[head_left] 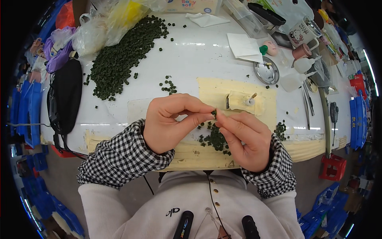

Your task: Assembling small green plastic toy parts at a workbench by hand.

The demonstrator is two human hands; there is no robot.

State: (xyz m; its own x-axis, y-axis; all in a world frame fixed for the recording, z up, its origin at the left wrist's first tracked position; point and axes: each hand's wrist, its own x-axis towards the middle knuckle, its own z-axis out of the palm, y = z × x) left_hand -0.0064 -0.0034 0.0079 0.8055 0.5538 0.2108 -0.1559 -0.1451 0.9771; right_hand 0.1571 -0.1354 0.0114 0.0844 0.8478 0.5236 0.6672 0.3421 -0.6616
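Pinching one tiny dark green piece between thumb and index finger of the left hand, up over the near part of the tabletop. Touching it from the other side with the right hand, loosely curled; honestly can't tell from here if gripping it too. Down by that same hand, a small pile of similar pieces, partly hidden. Way bigger heap over at back left, beside some plastic bags. Slim metal tool off to the right.
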